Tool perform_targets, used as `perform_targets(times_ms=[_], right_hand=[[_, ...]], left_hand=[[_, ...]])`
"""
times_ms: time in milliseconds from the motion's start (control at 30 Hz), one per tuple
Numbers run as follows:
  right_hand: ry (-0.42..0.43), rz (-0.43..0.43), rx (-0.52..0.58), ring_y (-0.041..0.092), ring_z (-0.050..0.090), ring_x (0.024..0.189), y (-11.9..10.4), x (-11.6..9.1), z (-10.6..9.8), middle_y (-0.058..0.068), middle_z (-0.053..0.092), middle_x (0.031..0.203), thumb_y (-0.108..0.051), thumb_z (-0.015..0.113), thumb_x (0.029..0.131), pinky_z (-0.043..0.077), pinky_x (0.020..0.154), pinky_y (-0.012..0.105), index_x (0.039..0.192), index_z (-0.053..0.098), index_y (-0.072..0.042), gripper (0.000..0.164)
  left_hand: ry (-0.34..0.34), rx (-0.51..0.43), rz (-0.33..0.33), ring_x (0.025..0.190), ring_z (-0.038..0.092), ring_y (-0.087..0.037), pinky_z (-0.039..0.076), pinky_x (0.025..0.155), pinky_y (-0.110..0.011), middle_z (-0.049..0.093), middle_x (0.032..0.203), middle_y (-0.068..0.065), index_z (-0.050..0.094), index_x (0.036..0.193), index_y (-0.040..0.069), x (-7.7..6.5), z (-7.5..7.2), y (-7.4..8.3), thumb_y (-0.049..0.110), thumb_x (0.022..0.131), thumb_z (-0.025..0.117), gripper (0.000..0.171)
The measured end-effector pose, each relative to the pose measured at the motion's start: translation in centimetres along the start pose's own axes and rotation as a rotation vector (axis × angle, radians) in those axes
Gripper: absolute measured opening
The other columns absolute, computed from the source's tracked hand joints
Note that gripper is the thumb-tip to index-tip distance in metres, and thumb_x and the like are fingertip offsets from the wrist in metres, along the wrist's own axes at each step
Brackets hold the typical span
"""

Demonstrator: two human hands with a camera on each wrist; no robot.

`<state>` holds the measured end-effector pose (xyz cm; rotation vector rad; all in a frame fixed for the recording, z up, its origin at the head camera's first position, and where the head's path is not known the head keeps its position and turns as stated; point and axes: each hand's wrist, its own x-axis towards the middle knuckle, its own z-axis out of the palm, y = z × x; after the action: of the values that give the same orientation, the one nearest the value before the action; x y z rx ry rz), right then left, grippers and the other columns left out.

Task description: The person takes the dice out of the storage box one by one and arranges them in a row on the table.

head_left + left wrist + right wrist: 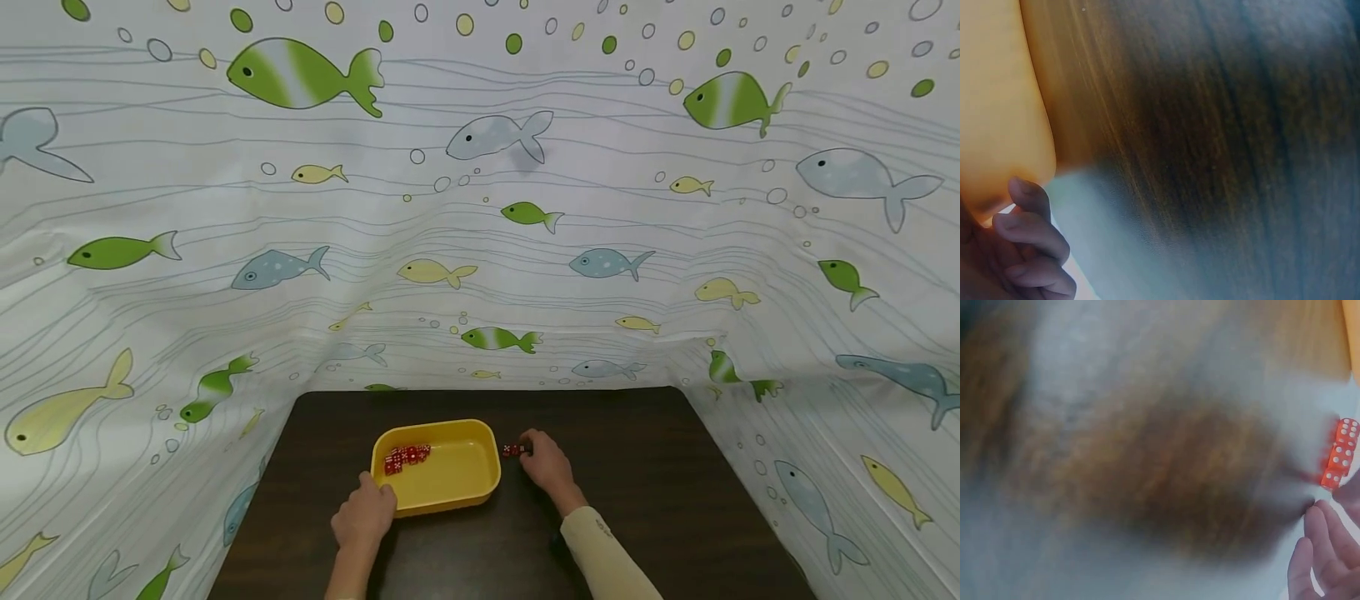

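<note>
1. Nearest the head camera, at five o'clock, saw a cream sleeve (611,554) covering the right forearm.
2. Farther along the same five o'clock line, noted the right hand (551,471) at the end of a short row of red dice (513,450) on the dark desk (645,483).
3. In the right wrist view, counted three dice in line at three o'clock, with fingers (1321,540) released and loosely extended; could not tell if touching or just beside the lowest die with the thumb.
4. At seven o'clock in the head view, found the left hand (363,510) grasping the yellow tray (446,505) with bent fingers, at its eight o'clock corner.
5. Inside the tray, towards ten o'clock, spotted a cluster of red dice (405,458).
6. Placed the row outside the tray, near its three o'clock wall.
7. At twelve o'clock, beyond the desk, saw white cloth (360,217) printed with fish.
</note>
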<state>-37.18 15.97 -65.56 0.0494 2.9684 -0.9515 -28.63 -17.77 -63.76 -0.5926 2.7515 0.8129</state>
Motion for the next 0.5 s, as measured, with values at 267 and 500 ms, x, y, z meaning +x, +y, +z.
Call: perform_targets(times_ms=[267, 500], right_hand=[[0.139, -0.049, 0.003, 0.019, 0.06, 0.086, -1.8, 0.2, -0.1, 0.008, 0.064, 0.124, -0.02, 0.07, 0.101, 0.056, 0.079, 0.045, 0.124, 0.072, -0.013, 0.024], [0.214, -0.179, 0.032, 0.013, 0.058, 0.081, -5.1, 0.1, 0.3, 0.002, 0.066, 0.116, -0.019, 0.071, 0.102, 0.054, 0.075, 0.037, 0.118, 0.074, -0.016, 0.017]], left_hand=[[-0.01, 0.008, -0.004, 0.07, 0.056, -0.031, 0.045, 0.069, -0.047, 0.056, 0.081, -0.016, 0.04, 0.143, -0.011, 0.1, -0.2, 0.3, 0.031, 0.106, 0.045, 0.056], [-0.025, 0.005, -0.016, 0.071, 0.056, -0.031, 0.044, 0.07, -0.046, 0.055, 0.082, -0.016, 0.039, 0.144, -0.011, -0.2, -0.3, 0.4, 0.031, 0.106, 0.046, 0.057]])
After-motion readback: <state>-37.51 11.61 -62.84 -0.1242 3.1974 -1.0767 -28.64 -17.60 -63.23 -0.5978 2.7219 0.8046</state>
